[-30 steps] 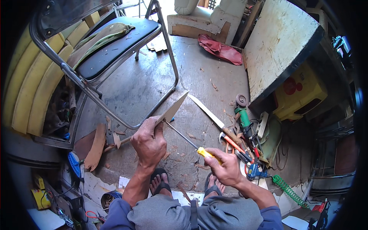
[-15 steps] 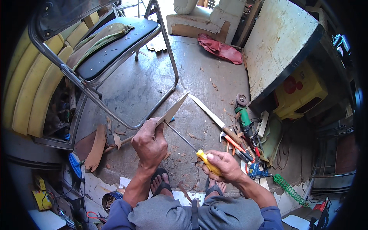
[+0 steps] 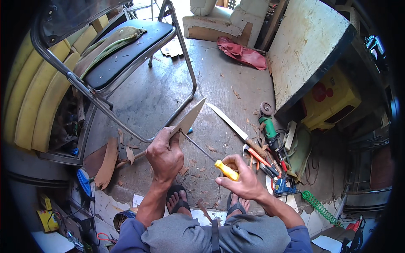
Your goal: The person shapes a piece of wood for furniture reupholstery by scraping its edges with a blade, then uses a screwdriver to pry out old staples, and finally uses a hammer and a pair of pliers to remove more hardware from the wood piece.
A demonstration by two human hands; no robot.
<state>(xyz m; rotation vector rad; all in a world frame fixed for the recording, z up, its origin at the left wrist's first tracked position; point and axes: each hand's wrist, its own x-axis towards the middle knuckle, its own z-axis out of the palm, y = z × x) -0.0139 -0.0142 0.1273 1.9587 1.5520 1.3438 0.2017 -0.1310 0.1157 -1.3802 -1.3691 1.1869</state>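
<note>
- Right hand has loosened since half a second ago: fingers then wrapped round the yellow-handled screwdriver, thumb along it; now thumb and fingers stand apart, the handle showing between them. Firmness of hold: cannot tell.
- Left hand pinches a flat pale pointed piece by its lower end, point up and away; it has tipped slightly upright. Screwdriver's shank reaches that lower end, tip near the fingers.
- Piece and screwdriver both held above the floor, in front of the sandalled feet.
- Lower left, yellow box with dark print, too small to make out.
- Right of the feet, blue power tool joined to a green coiled hose.
- Just beyond: orange-handled hammer, long blade with wooden handle, green angle grinder; wood chips scattered about.
- Further right, yellow bin under a stained white panel; red rounded emblem and small dark lettering, blurred.
- Left, folding chair, cloth over its black seat.
- Farthest: crumpled red sheet, then worn pale upholstered seat.
</note>
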